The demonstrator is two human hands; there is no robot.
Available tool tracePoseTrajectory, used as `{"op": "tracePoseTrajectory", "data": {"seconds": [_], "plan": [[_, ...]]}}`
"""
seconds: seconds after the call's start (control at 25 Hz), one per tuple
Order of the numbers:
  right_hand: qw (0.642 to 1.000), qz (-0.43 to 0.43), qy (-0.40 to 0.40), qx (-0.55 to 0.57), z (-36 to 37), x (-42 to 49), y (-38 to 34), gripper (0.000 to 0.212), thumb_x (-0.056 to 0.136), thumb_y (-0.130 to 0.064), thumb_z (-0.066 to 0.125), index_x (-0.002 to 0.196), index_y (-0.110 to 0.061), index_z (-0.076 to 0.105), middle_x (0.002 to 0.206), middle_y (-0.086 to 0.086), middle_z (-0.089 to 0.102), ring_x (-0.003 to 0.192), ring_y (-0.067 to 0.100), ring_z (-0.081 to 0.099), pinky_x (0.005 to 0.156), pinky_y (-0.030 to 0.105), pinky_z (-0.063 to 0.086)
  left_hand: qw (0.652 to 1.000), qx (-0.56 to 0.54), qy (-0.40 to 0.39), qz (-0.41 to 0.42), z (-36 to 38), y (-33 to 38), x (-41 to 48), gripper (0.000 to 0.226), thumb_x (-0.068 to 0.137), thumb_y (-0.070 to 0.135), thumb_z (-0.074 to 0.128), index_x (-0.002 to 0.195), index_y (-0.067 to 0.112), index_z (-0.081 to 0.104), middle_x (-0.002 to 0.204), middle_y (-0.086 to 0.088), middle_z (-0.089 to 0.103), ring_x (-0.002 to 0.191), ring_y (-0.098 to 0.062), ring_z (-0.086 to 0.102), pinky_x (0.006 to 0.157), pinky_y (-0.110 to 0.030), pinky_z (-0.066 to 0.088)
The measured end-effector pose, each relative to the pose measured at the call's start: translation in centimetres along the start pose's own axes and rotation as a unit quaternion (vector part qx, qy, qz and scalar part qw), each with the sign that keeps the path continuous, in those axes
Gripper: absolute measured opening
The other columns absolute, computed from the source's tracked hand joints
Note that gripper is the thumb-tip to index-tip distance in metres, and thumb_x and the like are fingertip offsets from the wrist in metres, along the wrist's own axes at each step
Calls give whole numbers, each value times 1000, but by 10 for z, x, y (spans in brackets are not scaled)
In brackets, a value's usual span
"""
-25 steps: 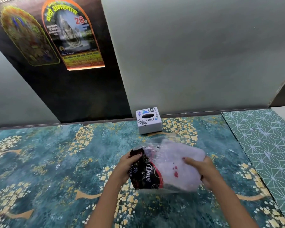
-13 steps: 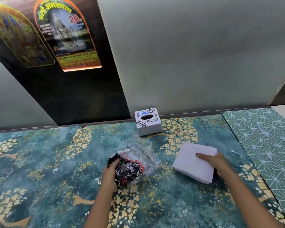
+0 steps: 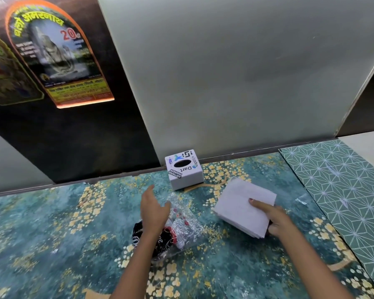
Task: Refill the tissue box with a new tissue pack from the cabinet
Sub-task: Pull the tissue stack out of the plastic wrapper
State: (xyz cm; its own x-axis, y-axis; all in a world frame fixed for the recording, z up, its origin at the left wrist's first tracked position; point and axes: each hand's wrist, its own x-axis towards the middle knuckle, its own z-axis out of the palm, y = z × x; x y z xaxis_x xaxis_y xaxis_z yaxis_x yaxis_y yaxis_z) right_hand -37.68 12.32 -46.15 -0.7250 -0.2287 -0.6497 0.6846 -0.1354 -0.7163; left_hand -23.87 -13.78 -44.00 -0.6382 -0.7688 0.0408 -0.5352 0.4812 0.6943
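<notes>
White tissue stack point(image 3: 244, 207) gripped by right hand point(image 3: 275, 219), left hand point(image 3: 154, 209) seemingly free

One tissue box point(image 3: 184, 169) — one wrapper point(image 3: 181, 229) — seemingly one tissue stack point(image 3: 242, 203).

A small white cube tissue box point(image 3: 184, 169) with stickers and a dark oval top opening stands upright by the wall. Near it, a white tissue stack point(image 3: 242, 205) lies unwrapped; the crumpled clear-and-black wrapper point(image 3: 181, 229) lies beside.
</notes>
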Motion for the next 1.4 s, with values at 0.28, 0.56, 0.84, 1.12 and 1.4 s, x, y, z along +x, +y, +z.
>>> {"op": "tracePoseTrajectory", "data": {"seconds": [0.28, 0.56, 0.84, 1.12, 1.4], "plan": [[982, -66, 116, -131, -3, 13, 20, 46, 56, -7, 83, 95, 2, 62, 103, 27, 67, 87, 37, 64, 80, 54, 54, 917, 305, -186, 177, 67, 45, 79, 81, 82, 35, 58, 143, 14, 11, 156, -6, 16, 142, -35, 10, 113, -55, 18], [878, -296, 201, -316, 5, -35, 3, 79, 73, -22, 73, 138, -16, 29, 143, 17, 35, 126, 33, 41, 96, 45, 40, 963, 79, -165, 196, 52, 63, 68, 54, 67, 11, 72, 117, 10, 52, 120, -14, 54, 113, -31, 49, 82, -35, 43], [965, -114, -237, -21, 47, -101, -8, 110, 31, -57, 83, 130, -36, 39, 117, 3, 62, 97, 22, 64, 74, 45, 52, 862, -326, -349, 171, -16, 82, -59, 60, 51, 4, 79, 103, 22, 57, 111, -8, 59, 102, -2, 59, 90, -24, 50], [946, -185, -259, -59, 45, -139, 17, 90, 45, -40, 71, 129, -47, 39, 103, 6, 63, 91, 20, 60, 61, 30, 52, 791, -509, -329, 76, -36, 60, -109, 93, 41, 50, 84, 119, 18, 43, 115, -7, 50, 107, -19, 51, 82, -33, 47], [916, -248, -292, -122, 37, -152, 33, 88, 45, -35, 70, 129, -40, 43, 97, -16, 73, 88, 14, 66, 64, 28, 57, 818, -421, -391, 13, -39, 51, -126, 85, 49, 31, 69, 127, 8, 42, 109, -15, 60, 95, -30, 60, 77, -41, 52]]}}
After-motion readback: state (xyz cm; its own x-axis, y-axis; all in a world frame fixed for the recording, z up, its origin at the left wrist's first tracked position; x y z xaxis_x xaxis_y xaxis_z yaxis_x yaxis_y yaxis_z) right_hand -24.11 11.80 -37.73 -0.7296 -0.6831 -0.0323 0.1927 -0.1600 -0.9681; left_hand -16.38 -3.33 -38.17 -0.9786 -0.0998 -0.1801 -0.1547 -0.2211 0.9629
